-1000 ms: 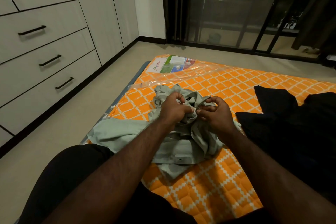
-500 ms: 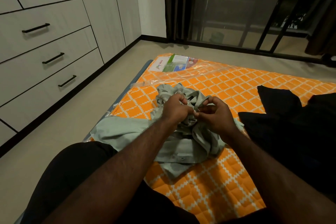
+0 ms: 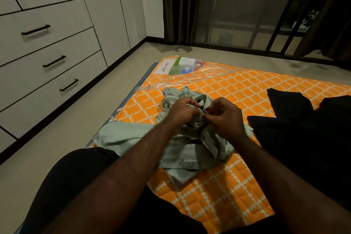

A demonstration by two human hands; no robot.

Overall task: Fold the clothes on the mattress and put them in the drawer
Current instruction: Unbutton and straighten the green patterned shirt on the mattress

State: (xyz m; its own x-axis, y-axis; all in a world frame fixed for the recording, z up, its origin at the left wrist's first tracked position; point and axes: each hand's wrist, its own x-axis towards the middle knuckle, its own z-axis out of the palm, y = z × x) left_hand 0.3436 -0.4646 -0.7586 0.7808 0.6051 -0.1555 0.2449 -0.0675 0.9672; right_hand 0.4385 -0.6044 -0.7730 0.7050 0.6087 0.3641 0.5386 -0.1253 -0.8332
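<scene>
Clothes on the mattress (image 3: 237, 89) — two heaps. Pale green shirt (image 3: 191, 150) bunched near the front-left corner of the orange, diamond-patterned top, one flat panel spilling left toward the mattress edge, a dark button showing on the lower placket. Black garment (image 3: 303, 129) spread out to the right, just beside the green one, its point reaching toward the far side. Left hand (image 3: 181, 111) curled down over the crumpled top of the shirt, fingers closed, pinching a fold of the fabric. Right hand (image 3: 225, 118) right against it, thumb and fingertips pressed together on the same small fold — fingertips of both hands meeting at the middle of the bunch. Both forearms stretched out low over the shirt, a knee in dark cloth at the bottom left. Clear plastic wrap (image 3: 190, 81) with a printed label lying across the far-left corner of the mattress. Off to the left across the bare floor (image 3: 57, 148), white drawers (image 3: 43, 66) with black bar handles, all fronts shut. Dark curtains (image 3: 178, 4) and a glass door (image 3: 247, 5) along the far wall.
</scene>
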